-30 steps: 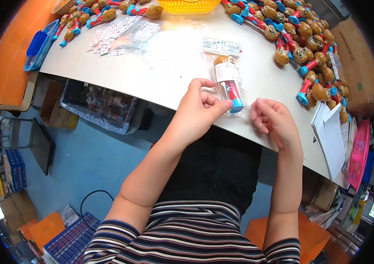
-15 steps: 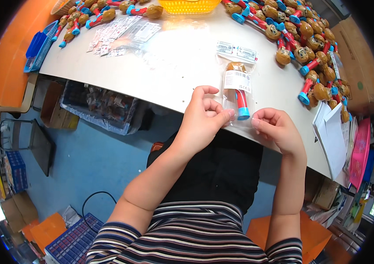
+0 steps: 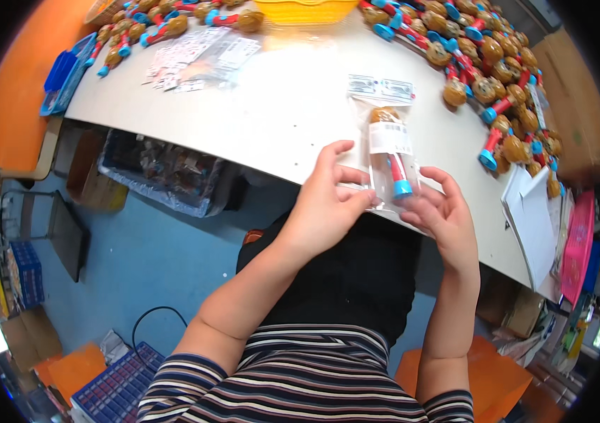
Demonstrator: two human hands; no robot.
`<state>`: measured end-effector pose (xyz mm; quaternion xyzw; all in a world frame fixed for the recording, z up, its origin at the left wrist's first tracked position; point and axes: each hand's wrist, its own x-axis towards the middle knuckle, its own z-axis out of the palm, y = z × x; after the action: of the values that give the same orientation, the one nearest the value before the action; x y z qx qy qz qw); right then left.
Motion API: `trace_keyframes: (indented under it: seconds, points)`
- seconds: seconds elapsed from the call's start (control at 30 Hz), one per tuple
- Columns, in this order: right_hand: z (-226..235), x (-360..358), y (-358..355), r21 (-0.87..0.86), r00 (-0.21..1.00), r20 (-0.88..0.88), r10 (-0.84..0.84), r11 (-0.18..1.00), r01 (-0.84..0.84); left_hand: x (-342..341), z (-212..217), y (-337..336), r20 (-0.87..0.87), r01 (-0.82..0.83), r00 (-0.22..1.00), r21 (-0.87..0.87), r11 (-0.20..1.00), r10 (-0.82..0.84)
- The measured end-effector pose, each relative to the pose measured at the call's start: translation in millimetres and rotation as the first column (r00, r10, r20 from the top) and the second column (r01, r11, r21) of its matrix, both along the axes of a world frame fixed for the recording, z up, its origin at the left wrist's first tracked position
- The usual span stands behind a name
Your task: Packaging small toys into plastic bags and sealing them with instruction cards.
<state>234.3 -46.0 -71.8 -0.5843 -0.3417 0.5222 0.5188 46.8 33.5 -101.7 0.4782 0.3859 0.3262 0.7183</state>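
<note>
A clear plastic bag (image 3: 377,176) with a printed top strip lies at the table's near edge. Inside it is a toy with a round brown head, a red handle and a blue end cap (image 3: 402,188); a white label (image 3: 387,138) wraps its middle. My left hand (image 3: 335,204) pinches the bag's lower left corner between thumb and fingers, its index finger raised. At the lower right side, my right hand (image 3: 444,218) has its thumb and fingers closed on the bag beside the blue cap.
Many similar unbagged toys (image 3: 490,63) are heaped at the back right, more (image 3: 166,29) at the back left. Flat printed bags (image 3: 201,60) lie left of centre. A yellow basket (image 3: 307,10) stands at the back, white papers (image 3: 529,225) at right. Below the table is a lined crate (image 3: 159,173).
My right hand has moved left and closer around the bag's lower side. The toy has shifted slightly right and down, its blue end tilting rightward. My left hand keeps its pinch.
</note>
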Motion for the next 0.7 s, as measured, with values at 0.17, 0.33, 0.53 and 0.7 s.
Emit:
trace_keyframes:
  seconds: [0.17,0.33,0.53,0.7]
  points:
    - [-15.9,12.6,-4.4,-0.137,0.994,0.103,0.019,0.991,-0.005,-7.9,3.9,-1.6,-0.039,0.109,0.993,0.023,0.994,-0.108]
    - [-15.0,2.6,-7.4,-0.035,0.991,0.070,0.112,0.993,-0.109,-37.3,5.8,2.3,0.108,0.185,0.979,-0.088,0.979,-0.175]
    - [5.6,-40.5,-15.7,0.006,0.904,0.266,0.335,0.937,-0.349,-81.5,5.5,-5.7,0.205,0.228,0.962,-0.248,0.941,-0.179]
    - [9.5,-63.2,-1.7,0.118,0.725,0.261,0.637,0.725,-0.679,-122.7,-2.0,-29.2,0.278,0.084,0.960,-0.268,0.960,-0.006]
